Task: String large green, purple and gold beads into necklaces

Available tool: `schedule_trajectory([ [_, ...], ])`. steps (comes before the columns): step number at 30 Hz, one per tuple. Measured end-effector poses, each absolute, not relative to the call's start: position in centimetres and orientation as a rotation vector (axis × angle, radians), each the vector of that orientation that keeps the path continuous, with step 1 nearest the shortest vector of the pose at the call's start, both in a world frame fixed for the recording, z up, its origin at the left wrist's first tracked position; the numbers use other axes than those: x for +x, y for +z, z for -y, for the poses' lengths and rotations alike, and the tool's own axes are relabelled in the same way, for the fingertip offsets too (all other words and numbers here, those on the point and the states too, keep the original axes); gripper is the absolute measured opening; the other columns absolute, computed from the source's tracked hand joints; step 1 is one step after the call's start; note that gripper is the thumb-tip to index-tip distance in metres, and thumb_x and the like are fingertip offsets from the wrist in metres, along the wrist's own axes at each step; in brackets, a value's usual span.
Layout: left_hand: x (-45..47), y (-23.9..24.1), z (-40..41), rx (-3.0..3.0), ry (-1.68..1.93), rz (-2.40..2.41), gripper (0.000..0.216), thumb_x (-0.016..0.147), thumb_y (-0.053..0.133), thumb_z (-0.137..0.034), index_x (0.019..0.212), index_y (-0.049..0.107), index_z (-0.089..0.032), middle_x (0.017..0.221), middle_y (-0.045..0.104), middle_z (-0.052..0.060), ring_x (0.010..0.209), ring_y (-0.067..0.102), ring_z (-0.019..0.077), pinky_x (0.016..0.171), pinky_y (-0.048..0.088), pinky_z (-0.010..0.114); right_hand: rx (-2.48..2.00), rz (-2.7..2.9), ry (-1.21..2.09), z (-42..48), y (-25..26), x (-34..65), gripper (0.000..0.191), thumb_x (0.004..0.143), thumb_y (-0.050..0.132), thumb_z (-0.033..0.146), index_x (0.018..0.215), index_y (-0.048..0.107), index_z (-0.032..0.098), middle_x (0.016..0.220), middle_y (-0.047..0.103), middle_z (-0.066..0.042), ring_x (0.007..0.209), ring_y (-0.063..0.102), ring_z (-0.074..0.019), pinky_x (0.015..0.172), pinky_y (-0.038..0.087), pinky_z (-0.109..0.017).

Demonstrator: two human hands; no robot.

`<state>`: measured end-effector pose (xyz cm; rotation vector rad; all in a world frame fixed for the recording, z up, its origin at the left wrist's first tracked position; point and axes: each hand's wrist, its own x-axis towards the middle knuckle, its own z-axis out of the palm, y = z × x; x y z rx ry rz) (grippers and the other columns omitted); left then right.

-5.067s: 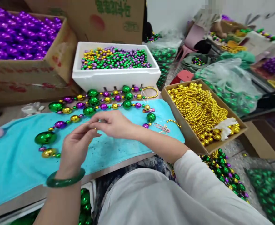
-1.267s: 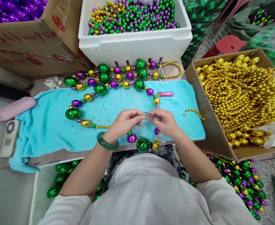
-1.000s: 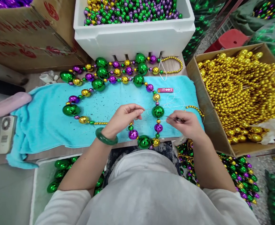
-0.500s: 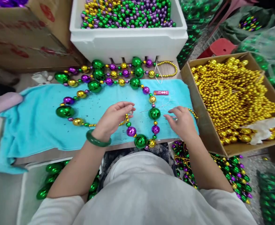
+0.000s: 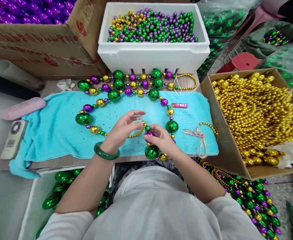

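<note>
A necklace of gold, purple and green beads lies looped on a turquoise towel (image 5: pixel 61 136), its large green bead (image 5: pixel 83 118) at the left. My left hand (image 5: pixel 124 128), a green bangle (image 5: pixel 106 151) on its wrist, has thumb and fingers curved at the necklace's small gold beads (image 5: pixel 137 134); the chain rises to the thumb tip. My right hand (image 5: pixel 161 138) is closed around the strand by a purple bead (image 5: pixel 148 134), just above a large green bead (image 5: pixel 152 152). Small scissors (image 5: pixel 193 133) and thin clear thread lie to the right.
Behind the towel stand finished-looking bead strands (image 5: pixel 133 77) and a white foam box (image 5: pixel 153 56) of small beads. A carton (image 5: pixel 226 141) of gold chains is at the right, a purple-bead carton (image 5: pixel 44 43) at the left. A pink label (image 5: pixel 179 105) and handheld fan-like device (image 5: pixel 13 139) lie on the work surface.
My right hand has moved left from the scissors to the strand and closed on it, uncovering the scissors. My left hand remains by the gold beads. The view has shifted.
</note>
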<state>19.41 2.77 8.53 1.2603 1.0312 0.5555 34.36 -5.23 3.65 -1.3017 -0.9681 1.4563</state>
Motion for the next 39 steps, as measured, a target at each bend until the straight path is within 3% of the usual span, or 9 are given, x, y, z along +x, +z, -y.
schedule_trajectory([
  [3,18.7,8.1,-3.1,1.590,0.469,-1.030,0.049,0.076,0.067,-0.029,0.124,0.059,-0.022,0.136,0.056,0.008,0.127,0.049,0.0262,0.098,0.045,0.038,-1.117,0.721,1.694,4.7,4.3,35.5,0.035,0.065,0.077,0.036,0.091,0.061,0.017,0.081,0.061,0.000,0.068,0.056,-0.0114,0.057,0.045,-0.024],
  [6,18.7,7.2,-3.5,1.707,0.426,-0.931,0.044,0.080,0.063,-0.032,0.123,0.061,-0.021,0.131,0.061,0.008,0.121,0.054,0.0250,0.100,0.043,0.039,-1.014,0.592,1.815,4.5,4.5,36.2,0.036,0.063,0.080,0.033,0.090,0.066,0.015,0.079,0.063,0.000,0.065,0.058,-0.0106,0.055,0.047,-0.023],
  [11,19.2,5.8,-4.2,1.609,0.421,-0.891,0.027,0.079,0.064,-0.039,0.094,0.071,-0.017,0.096,0.071,0.007,0.091,0.063,0.0204,0.085,0.048,0.034,-0.952,0.472,1.900,4.0,3.4,36.9,0.039,0.059,0.083,0.029,0.091,0.066,0.015,0.077,0.067,-0.001,0.061,0.062,-0.0129,0.051,0.049,-0.024],
  [16,19.8,5.4,-4.4,1.402,0.409,-0.881,0.031,0.071,0.072,-0.042,0.088,0.069,-0.016,0.075,0.067,0.002,0.066,0.057,0.0135,0.065,0.047,0.027,-1.068,0.481,1.871,3.5,2.4,37.2,0.044,0.058,0.082,0.035,0.093,0.062,0.017,0.079,0.069,-0.002,0.062,0.064,-0.0153,0.051,0.049,-0.025],
  [24,21.3,3.7,-3.7,1.036,0.630,-0.904,0.035,0.069,0.077,-0.045,0.085,0.066,-0.016,0.078,0.068,0.003,0.073,0.062,0.0149,0.069,0.047,0.025,-1.666,1.310,0.917,3.0,3.2,39.3,0.025,0.083,0.062,0.040,0.091,0.068,0.018,0.090,0.072,-0.006,0.079,0.064,-0.0175,0.073,0.050,-0.031],
  [29,21.3,3.7,-3.5,0.756,0.650,-0.815,0.035,0.065,0.083,-0.039,0.084,0.065,-0.016,0.075,0.068,0.002,0.075,0.068,0.0169,0.071,0.050,0.025,-2.042,1.472,0.350,0.5,3.4,46.0,0.024,0.090,0.049,0.024,0.102,0.068,0.015,0.101,0.071,-0.011,0.089,0.063,-0.0229,0.083,0.047,-0.035],
  [35,20.0,5.5,-3.8,0.708,0.600,-0.814,0.035,0.062,0.085,-0.039,0.082,0.066,-0.017,0.073,0.068,0.003,0.071,0.070,0.0209,0.067,0.056,0.030,-2.244,2.059,0.230,-2.2,2.4,49.4,0.037,0.089,0.050,0.019,0.124,0.061,0.013,0.122,0.064,-0.015,0.114,0.051,-0.0304,0.095,0.040,-0.041],
  [39,18.5,7.9,-4.5,0.780,0.646,-0.862,0.033,0.062,0.085,-0.040,0.080,0.068,-0.017,0.072,0.069,0.004,0.071,0.070,0.0219,0.068,0.058,0.031,-2.308,2.063,0.241,-3.0,1.6,49.5,0.028,0.092,0.046,0.021,0.109,0.065,0.011,0.113,0.063,-0.019,0.109,0.053,-0.0310,0.092,0.040,-0.044],
])
